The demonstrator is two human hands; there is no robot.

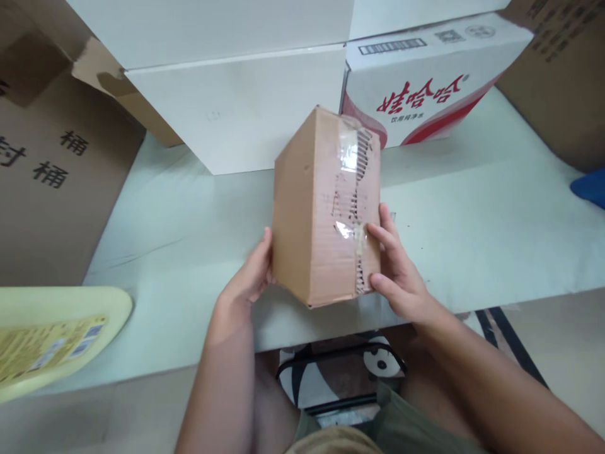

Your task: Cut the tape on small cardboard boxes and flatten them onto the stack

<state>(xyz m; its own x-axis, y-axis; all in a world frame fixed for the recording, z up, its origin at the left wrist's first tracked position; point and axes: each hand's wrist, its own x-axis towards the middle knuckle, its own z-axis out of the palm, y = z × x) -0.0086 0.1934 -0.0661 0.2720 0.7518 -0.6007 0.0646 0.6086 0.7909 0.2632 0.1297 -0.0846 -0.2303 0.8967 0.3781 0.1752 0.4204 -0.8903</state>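
Note:
A brown cardboard box [326, 208] is held tilted over the pale green tabletop, between both hands. My left hand [253, 268] presses against its left side, thumb up along the side and the other fingers mostly hidden beneath. My right hand [397, 271] grips the right edge, with fingertips on the face that is turned up. Clear shiny tape and a torn strip baring the corrugation run down that face. The box's underside is out of sight.
White boxes [246, 107] stand behind, beside a white carton with red lettering [425, 94]. Large brown cartons [57, 170] flank the table [179, 302] at left and right. A yellow-green labelled container [108, 302] lies front left; something blue [590, 188] shows at right.

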